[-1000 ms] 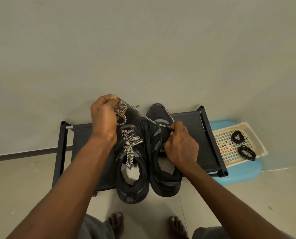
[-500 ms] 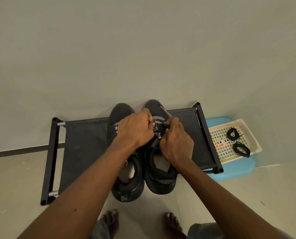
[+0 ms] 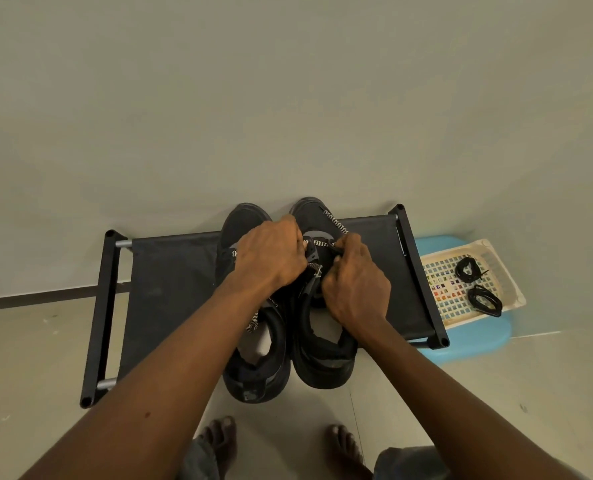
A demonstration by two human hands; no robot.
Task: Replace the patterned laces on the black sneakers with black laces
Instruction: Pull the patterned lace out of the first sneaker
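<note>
Nearest, the person's two bare feet (image 3: 220, 441) stand on a pale floor (image 3: 496, 393), toes toward a low black rack (image 3: 170, 282) with a cloth top. On that cloth stand the two black sneakers, side by side and touching, heels hanging a little over the near edge and toes pointing to the wall (image 3: 288, 98). The left sneaker (image 3: 253, 379) has a black-and-white braided lace (image 3: 253, 320) dangling loose over its open collar. The right sneaker (image 3: 326, 368) shows a dark padded collar, a grey patch near the toe and its own patterned lace (image 3: 335, 221), one end trailing off over the toe cap. Both hands meet over this shoe's upper eyelets: the left hand (image 3: 271, 258) reaches across with fingers curled down, and the right hand (image 3: 355, 282) has thumb and forefinger drawn together, each pinching the short stretch of patterned lace strung between them. To the right, beyond the rack's end rail, a cream basket (image 3: 506, 278) sits on a light blue stool (image 3: 475, 341), holding two coiled black laces (image 3: 483, 299), apart from each other.
</note>
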